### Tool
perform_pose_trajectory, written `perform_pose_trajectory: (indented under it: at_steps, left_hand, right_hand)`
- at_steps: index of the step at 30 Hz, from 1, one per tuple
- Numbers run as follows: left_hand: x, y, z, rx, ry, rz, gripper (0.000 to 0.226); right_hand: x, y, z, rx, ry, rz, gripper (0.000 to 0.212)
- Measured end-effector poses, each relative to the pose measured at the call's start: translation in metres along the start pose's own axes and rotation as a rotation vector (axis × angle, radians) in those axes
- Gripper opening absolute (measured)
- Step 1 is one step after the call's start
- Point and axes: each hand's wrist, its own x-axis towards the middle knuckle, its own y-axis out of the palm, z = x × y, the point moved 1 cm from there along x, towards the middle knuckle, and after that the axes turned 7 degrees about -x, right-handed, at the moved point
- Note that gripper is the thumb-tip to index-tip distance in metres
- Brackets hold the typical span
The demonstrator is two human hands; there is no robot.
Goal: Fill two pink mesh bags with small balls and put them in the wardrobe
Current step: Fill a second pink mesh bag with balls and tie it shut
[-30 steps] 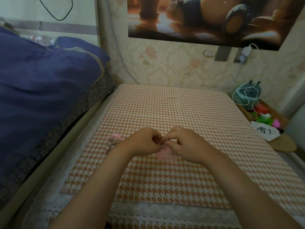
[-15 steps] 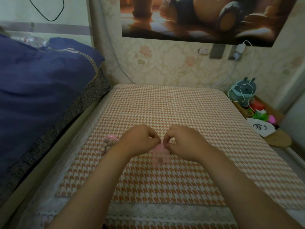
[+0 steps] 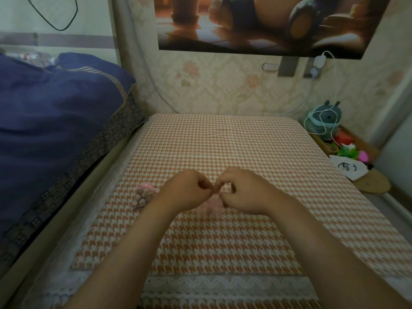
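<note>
On the checked mat [image 3: 223, 141], bed centre: left hand [image 3: 185, 190] and right hand [image 3: 243, 192], both curled, fingertips almost meeting, each pinching the top of a pink mesh bag [image 3: 211, 204] lying on the mat just beneath them. Fill level: blurred, cannot tell. Step judged: closing the neck. Pull both sides evenly, bag kept low, so nothing spills.

Surroundings: navy quilt [image 3: 55, 121], heaped at left; poster [image 3: 256, 23], on wall; plush toy [image 3: 326, 118], right shelf; second bag [image 3: 143, 194], holding small balls, beside left wrist. No obstruction apparent.
</note>
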Motion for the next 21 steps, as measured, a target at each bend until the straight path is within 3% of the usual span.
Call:
perform_pose_trajectory:
  at_steps: [4, 10, 17, 21]
  left_hand:
    - [0.000, -0.004, 0.005, -0.004, 0.013, 0.025, 0.013]
    - [-0.003, -0.005, 0.012, -0.023, 0.057, 0.046, 0.017]
    - [0.001, 0.002, 0.020, -0.063, 0.096, 0.053, 0.026]
    - [0.005, 0.000, 0.023, -0.061, 0.120, 0.040, 0.025]
  right_hand:
    - [0.001, -0.001, -0.020, 0.046, 0.137, -0.158, 0.020]
    - [0.006, 0.022, -0.027, -0.080, 0.164, 0.062, 0.018]
    - [0.019, 0.043, -0.023, -0.351, 0.080, 0.086, 0.012]
    - [0.024, 0.050, -0.026, -0.320, 0.107, 0.091, 0.017]
